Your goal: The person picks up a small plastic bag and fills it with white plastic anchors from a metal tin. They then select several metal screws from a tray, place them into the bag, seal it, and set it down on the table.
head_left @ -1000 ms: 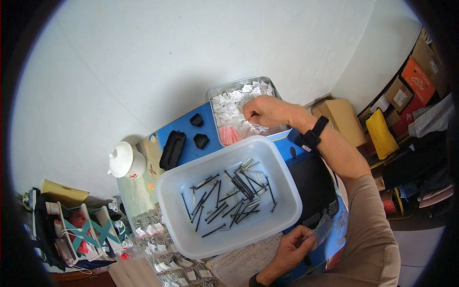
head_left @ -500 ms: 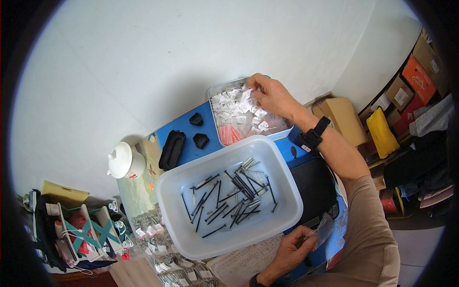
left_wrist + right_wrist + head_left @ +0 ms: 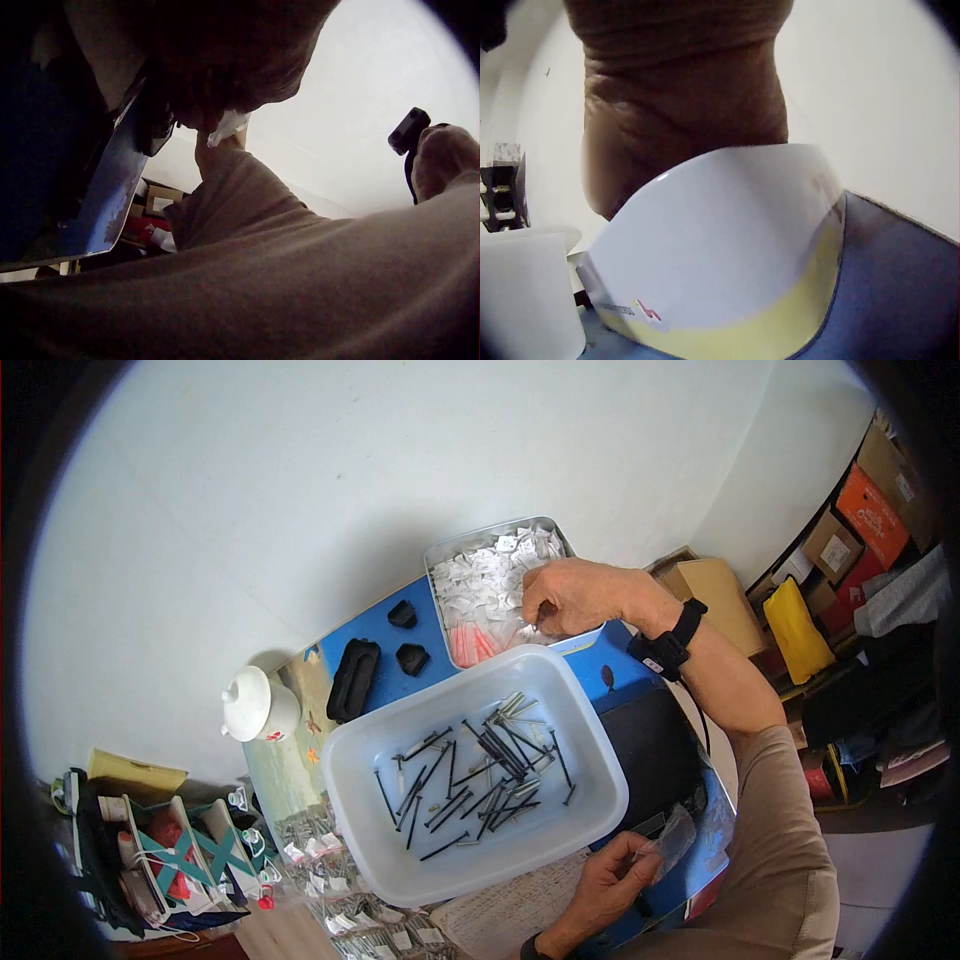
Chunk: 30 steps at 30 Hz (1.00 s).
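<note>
My right hand [image 3: 585,598] is over the right side of a metal tin, its fingers curled down at small packets with white labels [image 3: 490,575]. I cannot tell whether the fingertips hold one. In the right wrist view the tin's white and yellow wall [image 3: 712,247] hides the fingers. My left hand [image 3: 608,882] pinches a clear plastic bag [image 3: 677,842] between thumb and fingers beside a white plastic tub [image 3: 345,815]. Black screws [image 3: 505,752] and several silver pins or tubes lie loose in the tub. In the left wrist view the bag [image 3: 229,127] shows below the dark hand.
Black plastic trays [image 3: 353,680] and a lidded white mug [image 3: 262,703] stand left of the tin. Bagged hardware [image 3: 345,880] lies left of the tub, and a handwritten sheet [image 3: 515,910] in front. A cardboard box [image 3: 715,605] stands at right.
My right hand lifted toward the tin's far edge, then came back down to its right side. My left hand keeps hold of the bag in the same place. The head view has shifted slightly.
</note>
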Available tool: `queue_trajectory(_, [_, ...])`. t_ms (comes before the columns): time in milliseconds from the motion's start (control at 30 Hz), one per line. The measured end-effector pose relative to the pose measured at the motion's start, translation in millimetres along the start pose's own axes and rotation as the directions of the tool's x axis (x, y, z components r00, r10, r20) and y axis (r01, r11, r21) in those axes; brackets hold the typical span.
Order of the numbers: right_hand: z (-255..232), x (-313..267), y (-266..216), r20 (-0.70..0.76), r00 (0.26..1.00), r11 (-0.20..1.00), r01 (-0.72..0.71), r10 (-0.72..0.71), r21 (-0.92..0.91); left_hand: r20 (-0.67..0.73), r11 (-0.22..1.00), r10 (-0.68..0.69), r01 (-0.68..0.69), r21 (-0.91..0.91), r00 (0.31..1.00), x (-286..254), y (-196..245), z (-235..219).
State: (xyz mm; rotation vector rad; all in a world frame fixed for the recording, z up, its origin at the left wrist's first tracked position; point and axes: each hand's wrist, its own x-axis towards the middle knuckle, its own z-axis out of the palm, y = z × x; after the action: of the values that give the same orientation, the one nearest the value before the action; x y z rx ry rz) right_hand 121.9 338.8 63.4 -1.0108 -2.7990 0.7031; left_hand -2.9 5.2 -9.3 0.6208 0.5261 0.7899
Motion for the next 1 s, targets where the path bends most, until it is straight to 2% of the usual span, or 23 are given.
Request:
queue_trajectory(167, [-2.3, -3.2, -0.7, -0.023, 1.000, 0.998, 0.022, -0.021, 0.051, 0.004, 1.000, -0.001, 0.001, 0.011, 1.000, 0.3, 1.5, 0.7])
queue_trajectory(233, [-3.7, -5.0, -2.1, -0.030, 0.999, 0.997, 0.021, -0.019, 0.077, -0.021, 0.998, 0.041, -0.040, 0.044, 0.999, 0.6, 1.8, 3.9])
queue_trajectory(333, [-2.3, -5.0, 0.4, 0.009, 0.999, 0.998, 0.030, -0.031, 0.056, -0.027, 0.998, 0.039, -0.037, 0.051, 0.999, 0.5, 2.7, 3.9])
queue_trajectory(433, [2.1, -3.9, 3.8, -0.034, 0.998, 0.997, 0.060, -0.058, 0.056, -0.007, 1.000, -0.004, 0.004, 0.031, 1.000, -0.2, 2.9, 0.0])
queue_trajectory(533, [3.2, -3.8, 5.7, -0.043, 0.999, 0.996, 0.020, -0.017, 0.089, 0.000, 1.000, 0.000, 0.000, 0.031, 1.000, -0.3, 3.3, -0.3])
queue_trajectory(600, [6.3, -3.3, 9.3, -0.133, 0.991, 0.974, 0.004, 0.026, 0.226, 0.003, 1.000, 0.007, -0.007, 0.021, 1.000, 0.0, 2.1, -0.3])
queue_trajectory(700, [6.9, -3.2, 9.3, -0.158, 0.987, 0.963, 0.019, 0.025, 0.267, 0.004, 1.000, 0.006, -0.006, 0.021, 1.000, 0.0, 2.8, -0.6])
queue_trajectory(867, [7.1, -1.2, 9.6, -0.187, 0.982, 0.954, 0.044, 0.012, 0.295, 0.002, 0.999, -0.010, 0.010, 0.031, 1.000, 0.1, 2.5, -0.1])
queue_trajectory(933, [6.7, -0.4, 9.6, -0.195, 0.980, 0.953, 0.036, 0.025, 0.301, -0.017, 0.998, 0.045, -0.044, 0.054, 0.999, 0.7, 2.6, 3.6])
queue_trajectory(1000, [5.6, 1.7, 10.8, -0.248, 0.968, 0.951, 0.097, -0.022, 0.293, -0.017, 0.998, 0.036, -0.036, 0.051, 0.999, 0.4, 5.7, 4.9])
